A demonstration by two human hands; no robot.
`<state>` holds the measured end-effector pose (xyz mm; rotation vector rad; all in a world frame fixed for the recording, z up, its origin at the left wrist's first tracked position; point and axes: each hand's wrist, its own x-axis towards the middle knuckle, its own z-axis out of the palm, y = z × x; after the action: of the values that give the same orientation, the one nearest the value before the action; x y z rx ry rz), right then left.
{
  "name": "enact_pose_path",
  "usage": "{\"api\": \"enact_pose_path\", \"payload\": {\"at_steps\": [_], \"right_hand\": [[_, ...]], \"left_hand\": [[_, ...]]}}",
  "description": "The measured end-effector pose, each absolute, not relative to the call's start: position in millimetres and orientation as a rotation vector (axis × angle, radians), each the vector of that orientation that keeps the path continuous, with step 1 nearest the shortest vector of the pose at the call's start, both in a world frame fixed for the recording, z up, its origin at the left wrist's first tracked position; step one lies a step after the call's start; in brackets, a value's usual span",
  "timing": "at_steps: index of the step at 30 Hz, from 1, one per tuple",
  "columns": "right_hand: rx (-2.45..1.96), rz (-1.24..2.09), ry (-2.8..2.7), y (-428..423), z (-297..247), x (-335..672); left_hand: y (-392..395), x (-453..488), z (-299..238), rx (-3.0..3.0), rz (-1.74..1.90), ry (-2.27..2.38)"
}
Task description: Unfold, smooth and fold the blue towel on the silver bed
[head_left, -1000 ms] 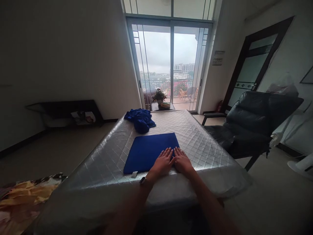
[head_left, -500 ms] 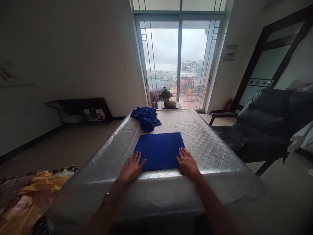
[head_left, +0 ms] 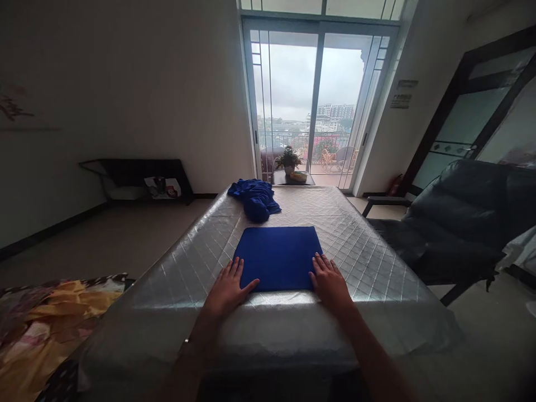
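Note:
A blue cloth, folded into a flat, near-square shape, lies close to the front edge of the covered table. My left hand rests at its left front corner, fingers stretched out and thumb over the cloth. At the right side, my right hand lies flat with its fingertips on the cloth's edge. Neither hand grips anything. Beyond the folded piece, at the far left of the table, sits a crumpled blue cloth.
A silvery quilted cover drapes over the table. To the right stands a dark recliner chair. Yellow and patterned fabrics lie at the lower left. Behind the table, a potted plant stands before the glass sliding door.
The whole view has shifted slightly, so things appear a little further right. Both hands stay flat at the sides of the folded cloth, and the left thumb reaches slightly further over it.

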<state>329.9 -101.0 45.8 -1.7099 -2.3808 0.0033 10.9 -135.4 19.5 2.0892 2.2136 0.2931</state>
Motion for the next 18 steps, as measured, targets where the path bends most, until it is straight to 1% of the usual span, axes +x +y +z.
{"api": "enact_pose_path", "payload": {"at_steps": [2, 5, 9, 13, 16, 18], "right_hand": [[-1.721, 0.095, -2.377, -107.1, 46.4, 331.2], [-1.741, 0.244, -2.374, -113.3, 42.9, 333.8], [-1.764, 0.285, -2.358, -116.7, 39.1, 334.2], [-1.763, 0.278, -2.359, -117.0, 39.8, 332.8], [-1.769, 0.262, -2.376, -115.9, 38.8, 333.5], [-1.766, 0.255, -2.395, -115.2, 37.7, 334.4]], "left_hand": [[-138.8, 12.5, 24.5, 2.147, 0.345, 2.226], [-143.8, 14.8, 32.8, 2.349, 0.525, 2.216], [-146.6, 30.7, 40.3, 2.473, 0.681, 2.138], [-141.9, 85.9, 45.5, 2.54, 0.67, 1.919], [-130.1, 138.4, 44.7, 2.647, 0.565, 1.672], [-120.0, 164.0, 40.4, 2.649, 0.49, 1.593]]}}
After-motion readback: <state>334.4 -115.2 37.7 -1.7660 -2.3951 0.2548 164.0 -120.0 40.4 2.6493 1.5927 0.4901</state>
